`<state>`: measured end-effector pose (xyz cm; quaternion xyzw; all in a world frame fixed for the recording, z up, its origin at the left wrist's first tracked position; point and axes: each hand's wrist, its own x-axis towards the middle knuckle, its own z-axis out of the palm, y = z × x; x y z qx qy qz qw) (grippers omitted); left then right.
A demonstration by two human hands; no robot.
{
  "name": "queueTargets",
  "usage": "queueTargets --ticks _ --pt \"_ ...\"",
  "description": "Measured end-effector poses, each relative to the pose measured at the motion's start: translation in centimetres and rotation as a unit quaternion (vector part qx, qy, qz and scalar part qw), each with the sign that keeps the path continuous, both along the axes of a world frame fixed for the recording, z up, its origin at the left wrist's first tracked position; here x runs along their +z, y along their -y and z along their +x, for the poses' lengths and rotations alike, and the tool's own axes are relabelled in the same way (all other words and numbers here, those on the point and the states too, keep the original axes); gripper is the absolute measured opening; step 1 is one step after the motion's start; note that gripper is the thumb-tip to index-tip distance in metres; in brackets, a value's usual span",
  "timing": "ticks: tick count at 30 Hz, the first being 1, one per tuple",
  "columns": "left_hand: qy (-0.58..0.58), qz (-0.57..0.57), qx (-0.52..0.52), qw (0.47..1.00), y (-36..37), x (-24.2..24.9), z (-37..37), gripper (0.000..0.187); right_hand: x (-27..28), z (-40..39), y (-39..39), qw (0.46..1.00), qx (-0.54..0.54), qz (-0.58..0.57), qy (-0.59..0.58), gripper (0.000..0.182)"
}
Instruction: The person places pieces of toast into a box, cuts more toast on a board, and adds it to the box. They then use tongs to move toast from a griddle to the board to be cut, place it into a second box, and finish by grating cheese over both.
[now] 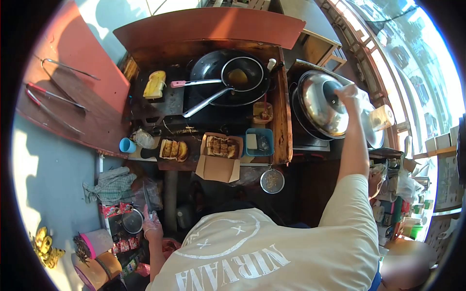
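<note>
My right hand [350,96], in a clear plastic glove, is closed on the knob of a shiny metal lid [315,104], which sits tilted over a dark pan at the right. Low at the left, my gloved left hand [152,224] is wrapped round the handle of a knife [146,196] whose blade points up. On the counter stand an open cardboard box [218,167] with sliced, browned food [222,146] and, to its left, more sliced food [174,150] on bread. A toasted bread piece [155,85] lies on the griddle.
A black wok [204,65] holds a strainer [242,73] and long handles. Nearby are a blue tray [259,141], a blue cup [127,145] and a hanging sieve [272,181]. Tongs [58,106] lie at the left; bananas [44,247] lie lower left. Part of another person [405,264] shows lower right.
</note>
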<state>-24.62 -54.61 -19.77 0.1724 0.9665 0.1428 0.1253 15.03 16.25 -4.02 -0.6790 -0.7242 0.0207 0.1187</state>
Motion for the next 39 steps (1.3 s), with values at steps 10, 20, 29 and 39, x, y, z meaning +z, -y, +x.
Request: queueTargets --ticks 10,20,29,39 --pt "-0.013 -0.022 -0.049 0.998 0.1 -0.2 -4.2 0.054 15.0 -14.8 -4.4 0.96 0.246 0.103 0.084 0.036" --pt "0.014 0.041 -0.05 0.998 0.7 -1.3 -9.7 0.055 5.4 -38.5 6.8 0.93 0.319 0.006 0.183 0.033" --pt "0.056 -0.003 -0.129 0.99 1.3 -1.0 -11.9 0.059 0.7 -41.4 7.4 0.979 0.192 -0.065 0.015 0.033" --pt "0.119 0.023 -0.271 0.955 -6.5 -3.2 -18.1 0.064 4.2 -40.6 18.1 0.929 0.332 0.131 0.094 0.032"
